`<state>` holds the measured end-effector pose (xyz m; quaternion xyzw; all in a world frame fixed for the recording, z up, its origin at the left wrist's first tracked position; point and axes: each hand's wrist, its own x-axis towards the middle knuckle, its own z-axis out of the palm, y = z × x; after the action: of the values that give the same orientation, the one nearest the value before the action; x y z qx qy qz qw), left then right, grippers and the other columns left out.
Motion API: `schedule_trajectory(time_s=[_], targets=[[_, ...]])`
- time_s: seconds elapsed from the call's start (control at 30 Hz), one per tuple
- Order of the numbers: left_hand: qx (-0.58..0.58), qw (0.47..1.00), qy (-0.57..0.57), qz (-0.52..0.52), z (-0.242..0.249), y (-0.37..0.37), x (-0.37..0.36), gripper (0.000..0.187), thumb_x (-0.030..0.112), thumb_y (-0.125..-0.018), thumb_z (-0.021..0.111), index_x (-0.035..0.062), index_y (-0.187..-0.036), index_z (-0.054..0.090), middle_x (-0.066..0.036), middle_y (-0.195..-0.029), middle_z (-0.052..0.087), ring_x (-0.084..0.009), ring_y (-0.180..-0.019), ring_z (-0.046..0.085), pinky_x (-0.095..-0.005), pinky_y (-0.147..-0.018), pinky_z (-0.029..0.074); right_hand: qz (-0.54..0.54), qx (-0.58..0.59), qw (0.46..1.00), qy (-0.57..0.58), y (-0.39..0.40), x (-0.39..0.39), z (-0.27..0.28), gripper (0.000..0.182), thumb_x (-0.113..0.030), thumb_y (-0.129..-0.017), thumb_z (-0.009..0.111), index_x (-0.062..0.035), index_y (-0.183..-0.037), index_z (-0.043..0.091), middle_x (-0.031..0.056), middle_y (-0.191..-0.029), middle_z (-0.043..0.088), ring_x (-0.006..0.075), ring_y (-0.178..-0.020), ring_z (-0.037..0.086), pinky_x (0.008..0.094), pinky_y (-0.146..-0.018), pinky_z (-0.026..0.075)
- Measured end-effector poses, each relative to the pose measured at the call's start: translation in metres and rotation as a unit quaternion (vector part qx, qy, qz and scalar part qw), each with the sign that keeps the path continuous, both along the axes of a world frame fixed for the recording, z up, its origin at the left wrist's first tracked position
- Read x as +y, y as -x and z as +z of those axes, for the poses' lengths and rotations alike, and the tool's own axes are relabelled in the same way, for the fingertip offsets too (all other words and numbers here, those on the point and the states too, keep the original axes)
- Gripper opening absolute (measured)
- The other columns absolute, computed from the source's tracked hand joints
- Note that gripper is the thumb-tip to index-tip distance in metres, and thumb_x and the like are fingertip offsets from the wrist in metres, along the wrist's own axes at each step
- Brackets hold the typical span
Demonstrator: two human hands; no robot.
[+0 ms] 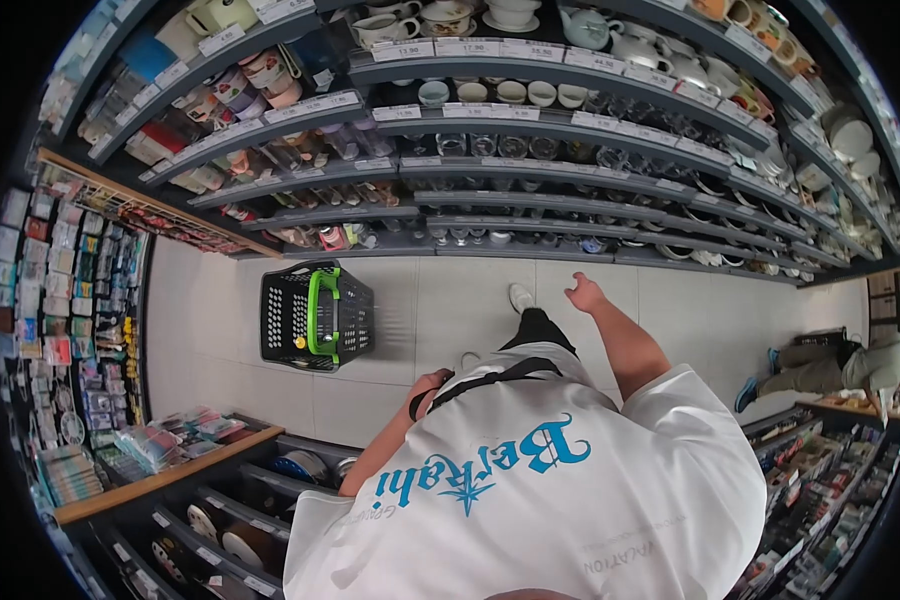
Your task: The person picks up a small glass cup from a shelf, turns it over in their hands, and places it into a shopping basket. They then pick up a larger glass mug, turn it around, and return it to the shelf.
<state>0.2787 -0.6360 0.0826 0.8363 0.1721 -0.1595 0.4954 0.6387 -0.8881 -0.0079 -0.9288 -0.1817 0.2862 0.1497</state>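
Note:
My right hand reaches forward over the floor toward the lower shelves, its fingers apart and nothing in them. My left hand is curled close to my waist, beside a black strap that crosses the front of my white shirt. Something small and dark shows at its fingers; I cannot tell what it is. Left of my feet, a black shopping basket with a bright green handle stands on the floor, apart from both hands. A small yellow item lies inside it.
Ahead are shelves of teapots, bowls, glasses and cups. Hanging packets fill a rack at the left. Behind me stand low shelves of pans. A person crouches or bends at the right. Pale tiles cover the aisle.

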Motion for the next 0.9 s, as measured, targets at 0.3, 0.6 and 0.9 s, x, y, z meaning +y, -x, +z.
schedule_trajectory(time_s=[0.3,0.6,0.9], targets=[[0.013,0.994,0.026,0.104,-0.003,-0.047,0.002,0.037,0.029,-0.087,0.058,-0.0012,-0.109,0.06,-0.022,-0.092,0.066,-0.0334,-0.089,0.065,-0.036,-0.079,0.049,0.037,-0.046,0.997,-0.053,-0.113,0.092,0.022,0.081,-0.023,-0.083,0.062,-0.0027,-0.147,0.016,0.0253,-0.128,0.052,0.0404,-0.112,0.056,0.0454,-0.096,0.046],[-0.003,0.983,0.043,0.178,-0.013,-0.115,-0.013,0.036,0.028,-0.088,0.058,-0.0011,-0.109,0.06,-0.021,-0.093,0.066,-0.0322,-0.089,0.065,-0.0353,-0.079,0.048,0.061,-0.101,0.993,-0.019,-0.145,0.12,0.022,0.073,-0.023,-0.082,0.06,-0.0003,-0.142,0.023,0.0228,-0.121,0.055,0.0379,-0.106,0.06,0.0458,-0.09,0.048],[-0.015,0.974,0.074,0.213,-0.023,-0.154,-0.028,0.036,0.027,-0.088,0.058,-0.001,-0.109,0.06,-0.02,-0.093,0.066,-0.0309,-0.09,0.065,-0.0347,-0.08,0.048,0.091,-0.065,0.994,0.006,-0.164,0.117,0.014,0.065,-0.026,-0.083,0.059,-0.0005,-0.134,0.028,0.0241,-0.125,0.051,0.0387,-0.103,0.06,0.0488,-0.086,0.048]])
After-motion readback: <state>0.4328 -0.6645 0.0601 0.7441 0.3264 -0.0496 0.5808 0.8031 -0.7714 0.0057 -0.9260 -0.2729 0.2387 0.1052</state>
